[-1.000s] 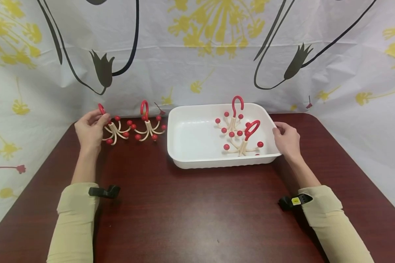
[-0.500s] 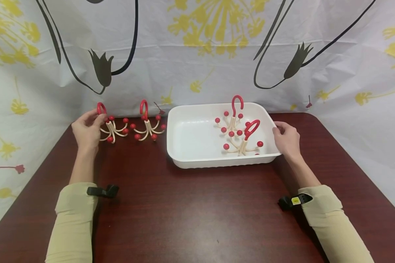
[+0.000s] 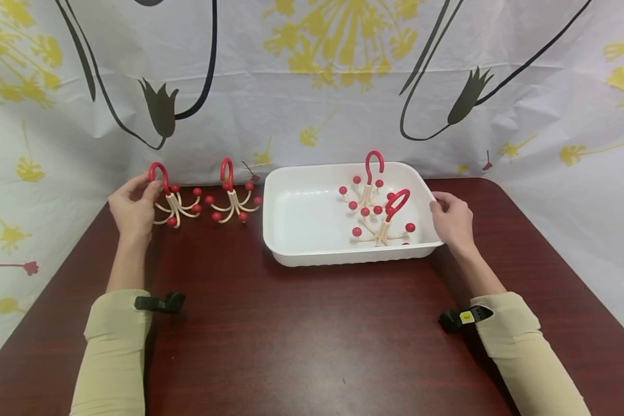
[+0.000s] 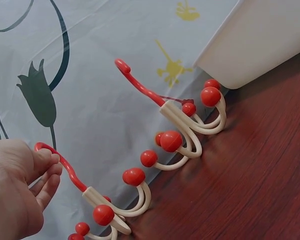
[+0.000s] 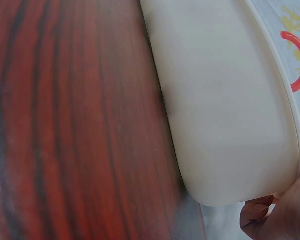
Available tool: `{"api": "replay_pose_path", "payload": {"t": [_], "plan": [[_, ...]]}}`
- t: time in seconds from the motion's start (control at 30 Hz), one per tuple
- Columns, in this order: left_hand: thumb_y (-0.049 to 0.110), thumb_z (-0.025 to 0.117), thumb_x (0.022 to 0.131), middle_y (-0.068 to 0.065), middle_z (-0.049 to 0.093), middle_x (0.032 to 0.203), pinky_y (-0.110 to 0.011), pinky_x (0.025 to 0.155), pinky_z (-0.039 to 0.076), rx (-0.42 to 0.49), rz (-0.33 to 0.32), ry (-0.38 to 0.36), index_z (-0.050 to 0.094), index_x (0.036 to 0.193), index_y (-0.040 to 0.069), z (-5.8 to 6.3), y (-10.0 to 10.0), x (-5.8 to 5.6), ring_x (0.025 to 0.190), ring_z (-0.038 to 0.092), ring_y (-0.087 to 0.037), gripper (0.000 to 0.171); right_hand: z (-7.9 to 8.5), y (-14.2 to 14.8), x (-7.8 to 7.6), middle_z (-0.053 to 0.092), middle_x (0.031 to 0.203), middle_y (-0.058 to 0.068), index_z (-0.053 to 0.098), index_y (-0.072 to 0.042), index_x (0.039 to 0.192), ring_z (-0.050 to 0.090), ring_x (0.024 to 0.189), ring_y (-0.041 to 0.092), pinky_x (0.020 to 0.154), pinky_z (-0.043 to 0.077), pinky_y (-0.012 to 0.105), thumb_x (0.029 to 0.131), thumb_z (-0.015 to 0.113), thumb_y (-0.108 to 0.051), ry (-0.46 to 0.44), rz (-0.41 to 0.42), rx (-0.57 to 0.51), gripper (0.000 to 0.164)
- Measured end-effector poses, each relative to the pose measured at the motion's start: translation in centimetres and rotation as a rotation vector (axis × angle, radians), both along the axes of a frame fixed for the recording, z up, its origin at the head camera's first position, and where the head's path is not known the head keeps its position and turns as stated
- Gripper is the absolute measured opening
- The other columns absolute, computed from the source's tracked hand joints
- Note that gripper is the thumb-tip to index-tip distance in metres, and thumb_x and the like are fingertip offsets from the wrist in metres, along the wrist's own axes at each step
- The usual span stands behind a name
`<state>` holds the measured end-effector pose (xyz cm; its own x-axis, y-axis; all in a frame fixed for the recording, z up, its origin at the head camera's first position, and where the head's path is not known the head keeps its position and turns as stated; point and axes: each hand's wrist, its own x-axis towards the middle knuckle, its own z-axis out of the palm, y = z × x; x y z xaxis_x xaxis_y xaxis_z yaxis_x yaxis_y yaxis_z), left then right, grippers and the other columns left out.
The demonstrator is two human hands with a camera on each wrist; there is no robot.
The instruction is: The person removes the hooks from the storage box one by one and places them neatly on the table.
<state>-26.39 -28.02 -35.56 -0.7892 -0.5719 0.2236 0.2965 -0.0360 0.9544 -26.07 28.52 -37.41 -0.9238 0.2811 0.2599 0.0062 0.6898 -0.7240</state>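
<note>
On the left of the table, my left hand (image 3: 135,205) pinches the tip of the red hook on a hook hanger (image 4: 92,197), which has several curved cream arms ending in red balls. The hanger stands upright on its arms. Just right of it is a second, matching hook hanger (image 3: 232,199), untouched. My right hand (image 3: 452,219) grips the right end of a white plastic tub (image 3: 312,260), thumb at the rim and fingers curled under it in the right wrist view. Inside the tub's right half sit two more hook hangers, one behind (image 3: 366,193) and one in front (image 3: 382,234).
The dark red wooden table (image 3: 291,341) spreads in front of the tub. Behind and at both sides hangs a white patterned cloth (image 3: 312,115). Each sleeve cuff carries a black strapped camera.
My left hand has shifted slightly left, and the hanger at its fingertips has turned and moved a little left with it. The right hand and tub have stayed put.
</note>
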Motion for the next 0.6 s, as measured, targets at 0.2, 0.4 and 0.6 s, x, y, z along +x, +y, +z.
{"api": "replay_pose_path", "payload": {"t": [0.2,0.4,0.6], "plan": [[-0.002,0.070,0.091,0.002,0.069,0.083,-0.014,0.072,0.051,-0.026,-0.011,-0.013,0.074,0.110,0.001,0.10,0.02,0.02,0.074,0.066,-0.007,0.020,-0.01,0.02,0.00,0.067,0.110,0.025,0.063,0.003,0.132,0.060,0.096,0.033,0.076,0.042,0.028,0.103,0.048,-0.016,0.004,0.000,0.000,0.038],[0.004,0.072,0.091,0.006,0.068,0.081,-0.012,0.054,0.046,-0.076,-0.003,-0.053,0.073,0.104,0.008,0.37,-0.30,0.32,0.068,0.063,-0.004,0.014,-0.03,0.07,-0.05,0.067,0.111,0.025,0.063,0.004,0.132,0.060,0.098,0.034,0.077,0.042,0.028,0.103,0.047,-0.016,0.005,0.003,0.003,0.038],[0.005,0.071,0.092,0.004,0.066,0.085,-0.014,0.036,0.039,-0.043,0.003,-0.097,0.073,0.109,0.010,0.72,-0.73,0.90,0.060,0.060,-0.004,0.018,-0.02,0.06,-0.03,0.067,0.110,0.025,0.062,0.003,0.132,0.059,0.097,0.033,0.077,0.042,0.029,0.103,0.047,-0.016,0.003,0.003,0.005,0.038]]}}
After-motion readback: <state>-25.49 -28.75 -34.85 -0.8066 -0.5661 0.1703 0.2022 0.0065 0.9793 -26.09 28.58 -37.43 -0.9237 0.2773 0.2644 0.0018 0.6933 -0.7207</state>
